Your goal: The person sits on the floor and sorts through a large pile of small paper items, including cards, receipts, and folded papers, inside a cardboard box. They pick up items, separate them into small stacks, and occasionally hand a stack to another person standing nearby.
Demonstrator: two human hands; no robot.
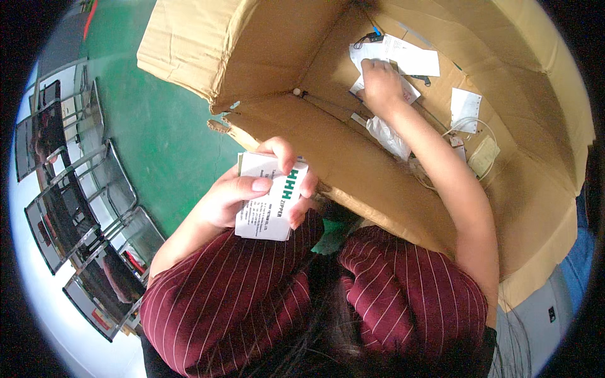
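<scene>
My left hand (234, 196) grips a stack of white business cards (261, 217) with green print, thumb on the front and fingers round the far edge. Deep inside a large cardboard box (372, 176), my right hand (382, 85) reaches down to papers on the bottom. Its fingertips lie over a printed card or leaflet (409, 93); they are mostly hidden, so whether they grasp anything is unclear. Beside it are white paper sheets (419, 58), a small black gadget with a blue tip (374, 36) and a crumpled clear plastic bag (389, 137).
A white adapter with a cable (484, 156) and a small white sheet (465, 108) lie at the box's right. The torn near wall (378, 211) stands close to my knees. Metal-framed racks (82, 208) stand left on the green floor (151, 145).
</scene>
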